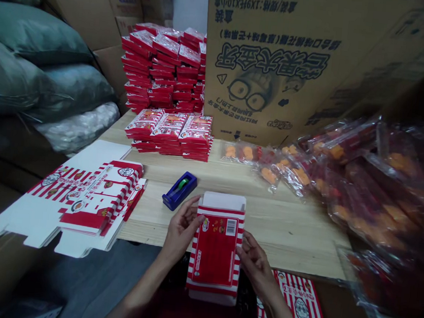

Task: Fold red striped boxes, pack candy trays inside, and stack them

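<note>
Between my two hands is a red and white striped cardboard box (215,258), its back panel with a barcode facing me and white end flaps showing at top and bottom. My left hand (186,223) grips its left edge, thumb on the front. On the lower right edge, my right hand (255,259) is closed with its fingertips against the side. A blue tape dispenser (179,192) with green tape stands on the wooden table just beyond my left hand. Flat printed box blanks (86,197) lie piled to the left.
Filled red boxes stand in low stacks (171,133), with a taller pile (164,68) behind. Clear bags with orange pieces (365,187) heap on the right. A large carton (272,65) stands at the back; sacks (30,69) line the left. Striped printed card (299,305) lies below the table edge.
</note>
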A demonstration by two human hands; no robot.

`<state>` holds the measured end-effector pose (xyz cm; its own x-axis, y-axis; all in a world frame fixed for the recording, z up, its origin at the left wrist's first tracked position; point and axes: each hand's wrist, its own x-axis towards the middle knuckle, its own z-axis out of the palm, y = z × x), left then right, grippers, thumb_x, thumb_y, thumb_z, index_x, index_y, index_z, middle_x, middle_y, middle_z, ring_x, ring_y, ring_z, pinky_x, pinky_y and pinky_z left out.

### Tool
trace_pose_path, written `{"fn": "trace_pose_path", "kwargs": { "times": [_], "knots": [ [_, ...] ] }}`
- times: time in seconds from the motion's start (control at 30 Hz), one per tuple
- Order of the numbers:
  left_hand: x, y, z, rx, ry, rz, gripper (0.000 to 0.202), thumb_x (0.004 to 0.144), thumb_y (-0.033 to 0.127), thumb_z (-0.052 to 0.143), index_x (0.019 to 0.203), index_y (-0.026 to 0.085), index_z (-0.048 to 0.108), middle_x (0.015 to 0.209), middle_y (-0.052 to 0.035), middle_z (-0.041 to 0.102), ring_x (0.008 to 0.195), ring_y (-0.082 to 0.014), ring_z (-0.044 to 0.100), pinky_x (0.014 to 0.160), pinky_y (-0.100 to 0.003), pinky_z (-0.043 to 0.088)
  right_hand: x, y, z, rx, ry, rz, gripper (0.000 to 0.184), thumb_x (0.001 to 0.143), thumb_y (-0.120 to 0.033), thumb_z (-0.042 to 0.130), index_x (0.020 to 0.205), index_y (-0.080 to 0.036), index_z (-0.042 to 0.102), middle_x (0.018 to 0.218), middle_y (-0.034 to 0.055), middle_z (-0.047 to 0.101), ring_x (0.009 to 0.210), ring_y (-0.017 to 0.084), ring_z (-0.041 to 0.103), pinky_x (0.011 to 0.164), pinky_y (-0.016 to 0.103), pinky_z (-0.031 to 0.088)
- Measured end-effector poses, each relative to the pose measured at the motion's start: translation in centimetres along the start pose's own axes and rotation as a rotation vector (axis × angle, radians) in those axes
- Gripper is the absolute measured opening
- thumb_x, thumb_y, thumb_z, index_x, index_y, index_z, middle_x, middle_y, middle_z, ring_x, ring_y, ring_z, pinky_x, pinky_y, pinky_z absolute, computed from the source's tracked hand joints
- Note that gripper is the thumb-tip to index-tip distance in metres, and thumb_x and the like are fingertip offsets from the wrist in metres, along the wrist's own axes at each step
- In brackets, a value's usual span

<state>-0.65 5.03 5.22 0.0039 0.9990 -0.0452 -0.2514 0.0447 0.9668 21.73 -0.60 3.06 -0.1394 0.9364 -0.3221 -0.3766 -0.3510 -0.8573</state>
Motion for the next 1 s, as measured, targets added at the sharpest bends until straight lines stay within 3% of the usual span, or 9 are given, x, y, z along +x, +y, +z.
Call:
{"fn": "trace_pose_path", "kwargs": {
  "times": [0.17,0.33,0.43,0.6,0.83,1.0],
  "knots": [
    [0.2,-1.2,-0.5,0.054,0.009,-0.067,0.042,0.086,0.041,0.077,0.121,0.018,0.071,0.105,-0.0088,0.078,0.097,-0.0229,0.072,0.087,-0.032,0.055,-0.5,1.0,-1.0,-0.039,-0.013,0.110,0.057,0.082,-0.052,0.081,0.134,-0.036,0.065,0.135,0.0070,0.072,0.121,0.029,0.069,0.099,0.048,0.055],
    [-0.5,-2.4,-0.4,0.054,0.056,-0.100,0.034,0.086,0.042,0.076,0.109,0.018,0.074,0.106,-0.0079,0.077,0.095,-0.0221,0.070,0.083,-0.030,0.054,0.1,-0.8,0.3,-0.073,0.097,-0.141,0.061,0.084,-0.044,0.081,0.141,-0.037,0.060,0.144,0.0033,0.066,0.136,0.026,0.059,0.120,0.047,0.038],
    [-0.7,-2.3,-0.4,0.039,0.052,-0.083,0.032,0.089,0.042,0.073,0.112,0.019,0.073,0.107,-0.0069,0.076,0.097,-0.0210,0.069,0.085,-0.029,0.052,0.9,-2.2,1.3,-0.094,0.128,-0.212,0.058,0.085,-0.044,0.080,0.139,-0.034,0.063,0.142,0.0043,0.067,0.136,0.027,0.059,0.120,0.047,0.038],
    [-1.1,-1.7,-2.0,0.095,-0.026,-0.114,0.029,0.092,0.043,0.069,0.109,0.019,0.072,0.104,-0.0054,0.074,0.091,-0.0193,0.066,0.081,-0.027,0.050,1.6,-1.9,1.3,-0.133,0.063,-0.169,0.042,0.080,-0.045,0.083,0.118,-0.028,0.074,0.114,0.0053,0.079,0.110,0.026,0.071,0.105,0.041,0.051],
    [-1.7,-3.3,-3.8,0.265,-0.172,-0.144,0.034,0.094,0.050,0.063,0.093,0.016,0.069,0.081,-0.0007,0.064,0.073,-0.0156,0.056,0.069,-0.024,0.043,2.8,1.1,0.9,-0.171,0.018,-0.079,0.031,0.077,-0.050,0.084,0.079,-0.022,0.071,0.076,-0.0025,0.071,0.074,0.017,0.063,0.075,0.027,0.053],
    [-1.1,-3.3,-3.6,0.303,-0.146,-0.052,0.039,0.091,0.051,0.065,0.074,0.016,0.065,0.090,-0.0041,0.062,0.087,-0.0183,0.057,0.080,-0.026,0.045,3.0,1.6,0.9,-0.095,0.005,0.014,0.038,0.078,-0.058,0.080,0.083,-0.021,0.075,0.074,-0.0001,0.075,0.068,0.020,0.068,0.071,0.033,0.056]
  ]
}}
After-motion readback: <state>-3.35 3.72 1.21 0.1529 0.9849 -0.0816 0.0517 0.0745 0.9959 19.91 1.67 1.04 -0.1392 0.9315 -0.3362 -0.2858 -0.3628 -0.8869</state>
